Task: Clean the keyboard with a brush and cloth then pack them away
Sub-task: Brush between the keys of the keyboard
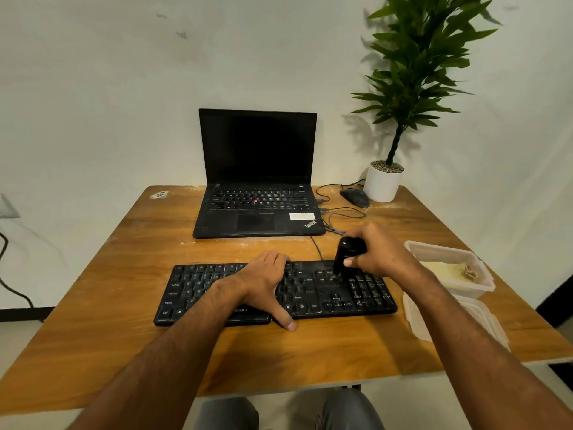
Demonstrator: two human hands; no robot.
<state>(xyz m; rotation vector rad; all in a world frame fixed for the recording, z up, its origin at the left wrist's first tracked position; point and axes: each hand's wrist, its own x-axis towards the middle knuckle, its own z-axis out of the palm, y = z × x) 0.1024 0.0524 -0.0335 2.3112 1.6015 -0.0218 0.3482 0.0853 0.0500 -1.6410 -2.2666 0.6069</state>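
Left hand [263, 282]: lies flat across the middle of the keyboard [310, 293], fingers straight and close together reaching to the far edge, thumb spread down over the near edge onto the table [108, 290].
Right hand [376, 254]: fingers and thumb curl round the brush [344, 256], pinching its black body.
Brush: upright, slightly tilted, just under the right fingertips; its lower end meets the keys left of the number pad, though dark bristles against dark keys make the contact hard to judge.
Keyboard: black, lengthwise under both hands.
Cloth [449, 270]: pale, inside the open box [483, 285], right of the right hand.
Lid [434, 324]: flat beside the right forearm.
Laptop [257, 181]: open, screen dark, beyond the fingers.
Mouse [355, 197]: beside the plant pot [383, 184].
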